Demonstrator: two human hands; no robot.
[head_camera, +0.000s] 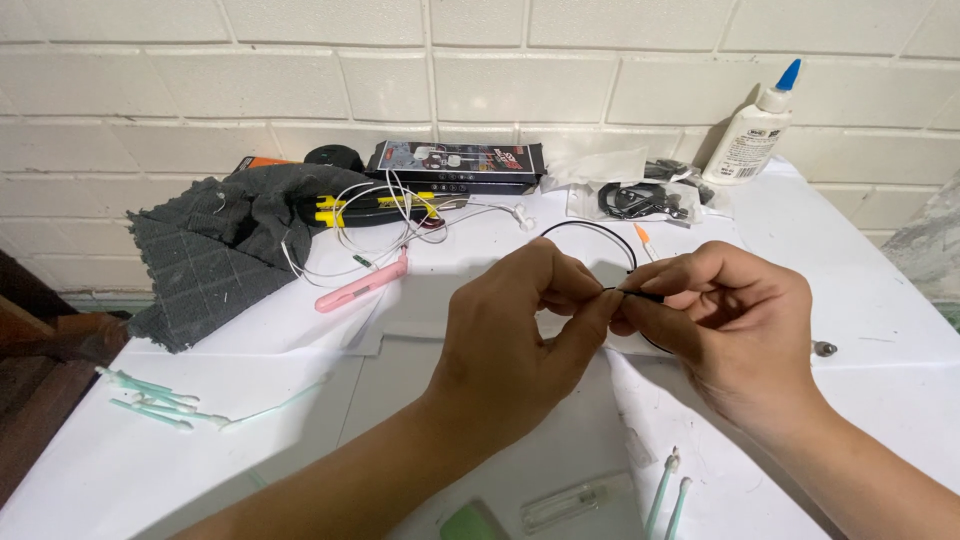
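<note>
My left hand (520, 330) and my right hand (735, 320) meet above the middle of the white table (880, 300). Both pinch the same thin black cable (590, 228), fingertips touching around a small black end piece (640, 294). The cable loops up behind the hands and runs back down under my right hand. What the end piece is stays too small to tell.
A dark grey cloth (210, 250), white earphone wires (370, 235), a pink tool (360, 285) and a dark box (455, 162) lie at the back left. A glue bottle (750, 130) and a clear bag (640, 195) stand back right. Green swabs (150, 395) lie front left, more swabs (668, 495) front centre.
</note>
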